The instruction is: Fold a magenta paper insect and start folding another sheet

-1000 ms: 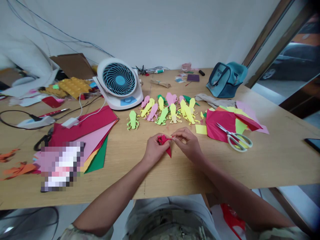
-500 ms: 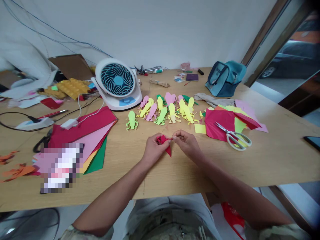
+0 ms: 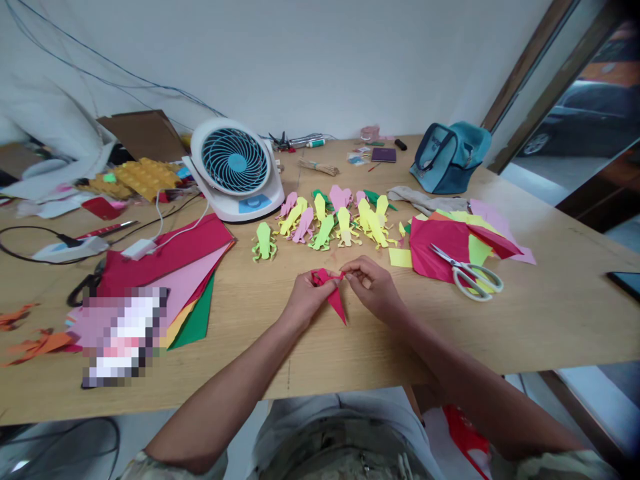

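My left hand [image 3: 303, 300] and my right hand [image 3: 376, 288] are both pinched on a small red folded paper piece [image 3: 332, 297] just above the wooden table [image 3: 310, 347]. The left fingers grip its upper left part. The right fingertips pinch a thin strip at its top right. Its pointed tip hangs down toward me. Behind my hands lies a row of several finished folded paper insects [image 3: 330, 223] in yellow, green and pink.
White-handled scissors [image 3: 467, 273] lie on a heap of coloured paper scraps [image 3: 460, 240] to the right. A stack of coloured sheets [image 3: 170, 273] lies to the left. A white desk fan [image 3: 235, 167], a blue bag [image 3: 450, 157] and cables stand farther back.
The red paper piece has been turned slightly, so more of its pointed tip shows below my fingers. Both hands stay in nearly the same spot.
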Available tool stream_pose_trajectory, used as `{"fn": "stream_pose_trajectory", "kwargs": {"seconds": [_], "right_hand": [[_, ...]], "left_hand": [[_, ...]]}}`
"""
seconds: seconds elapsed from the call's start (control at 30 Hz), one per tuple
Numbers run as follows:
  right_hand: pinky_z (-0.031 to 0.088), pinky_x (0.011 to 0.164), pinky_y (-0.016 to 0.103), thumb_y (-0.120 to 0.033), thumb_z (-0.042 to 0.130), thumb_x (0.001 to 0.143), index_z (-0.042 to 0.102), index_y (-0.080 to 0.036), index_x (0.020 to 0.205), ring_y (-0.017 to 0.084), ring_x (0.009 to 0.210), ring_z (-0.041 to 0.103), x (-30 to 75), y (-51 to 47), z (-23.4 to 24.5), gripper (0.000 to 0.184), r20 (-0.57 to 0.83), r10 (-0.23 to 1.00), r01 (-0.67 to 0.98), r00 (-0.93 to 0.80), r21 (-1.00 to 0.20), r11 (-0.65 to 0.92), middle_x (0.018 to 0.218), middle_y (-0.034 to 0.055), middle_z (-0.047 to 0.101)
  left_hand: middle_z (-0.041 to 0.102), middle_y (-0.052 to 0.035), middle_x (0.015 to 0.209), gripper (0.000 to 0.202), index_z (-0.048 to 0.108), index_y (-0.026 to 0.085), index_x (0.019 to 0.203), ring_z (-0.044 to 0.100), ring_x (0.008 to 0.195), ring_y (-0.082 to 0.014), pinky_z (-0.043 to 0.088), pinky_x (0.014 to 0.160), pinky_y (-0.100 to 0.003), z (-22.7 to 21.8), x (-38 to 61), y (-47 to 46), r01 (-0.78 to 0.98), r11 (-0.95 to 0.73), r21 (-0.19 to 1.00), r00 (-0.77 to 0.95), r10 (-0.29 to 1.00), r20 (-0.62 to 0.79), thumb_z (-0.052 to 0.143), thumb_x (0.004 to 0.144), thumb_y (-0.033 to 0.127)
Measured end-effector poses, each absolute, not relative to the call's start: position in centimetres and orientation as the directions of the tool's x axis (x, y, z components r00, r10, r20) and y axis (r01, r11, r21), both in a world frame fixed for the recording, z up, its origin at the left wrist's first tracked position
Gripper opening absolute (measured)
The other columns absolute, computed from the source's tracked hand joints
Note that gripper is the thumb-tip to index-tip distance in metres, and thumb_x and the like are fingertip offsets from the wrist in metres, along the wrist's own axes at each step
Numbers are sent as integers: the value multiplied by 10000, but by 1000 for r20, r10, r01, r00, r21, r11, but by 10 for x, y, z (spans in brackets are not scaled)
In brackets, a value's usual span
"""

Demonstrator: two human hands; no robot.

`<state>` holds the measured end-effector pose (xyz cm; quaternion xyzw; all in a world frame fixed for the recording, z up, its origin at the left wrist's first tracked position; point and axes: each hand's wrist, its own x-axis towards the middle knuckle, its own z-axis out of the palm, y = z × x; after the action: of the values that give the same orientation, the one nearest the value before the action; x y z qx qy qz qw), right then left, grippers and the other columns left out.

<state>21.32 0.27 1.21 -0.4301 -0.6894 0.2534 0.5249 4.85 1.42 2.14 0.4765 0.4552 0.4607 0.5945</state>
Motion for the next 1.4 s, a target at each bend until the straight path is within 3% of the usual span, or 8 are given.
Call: {"fn": "stream_pose_trajectory", "kwargs": {"seconds": [0.1,0.2,0.3,0.5,0.7,0.83,0.97,1.4], "right_hand": [[486,707,309,-164,569,882,682,-225,921,176,773,605,215,1,16,134,598,794,416,-105,-699,582,855,42,626],[501,704,317,-166,571,889,679,-226,943,179,769,610,216,2,17,135,612,784,432,-100,-683,589,875,50,638],[512,724,321,-191,566,916,677,-227,1017,178,791,625,216,2,16,155,592,801,414,-94,-708,572,921,58,655],[506,684,303,-261,663,888,717,-220,918,171,744,627,210,-1,12,74,554,829,344,-74,-766,543,841,43,659],[557,720,316,-425,686,858,729,-227,944,189,777,693,205,1,3,220,272,962,92,-36,-957,274,884,45,744],[561,704,298,-430,721,804,697,-221,992,175,766,686,206,6,2,282,234,972,-17,-17,-972,234,824,25,729],[551,677,288,-443,714,806,674,-222,994,160,738,667,208,8,2,292,234,972,-18,9,-972,234,817,23,708],[534,657,279,-460,646,864,656,-208,1023,141,700,641,212,6,10,298,210,977,8,24,-978,210,870,35,704]], "left_hand": [[688,-6,675,179,750,145,755,560,609,-107,399,619,-217,22,49,14,-106,127,986,164,980,-109,786,616,251],[692,-10,688,174,750,145,760,563,611,-111,397,616,-220,22,49,13,-82,116,990,165,981,-102,780,617,240],[694,-15,704,186,742,143,781,571,626,-117,415,645,-232,22,48,13,-89,102,991,178,980,-85,777,641,259],[667,-7,720,213,679,146,772,577,672,-127,443,709,-253,17,46,15,-92,30,995,192,981,-12,774,691,319],[627,15,692,181,664,155,762,537,646,-109,412,661,-225,15,45,17,8,-93,996,191,978,89,743,723,312],[649,-2,722,222,695,149,804,530,632,-107,404,622,-221,16,46,16,-34,-30,999,206,978,37,755,726,347],[629,11,695,274,702,145,834,484,569,-85,363,551,-207,18,48,15,-82,21,996,209,978,-3,792,702,368],[620,23,724,366,648,157,875,490,554,-73,370,515,-192,17,48,15,-143,52,988,178,984,-26,836,667,393]]}}
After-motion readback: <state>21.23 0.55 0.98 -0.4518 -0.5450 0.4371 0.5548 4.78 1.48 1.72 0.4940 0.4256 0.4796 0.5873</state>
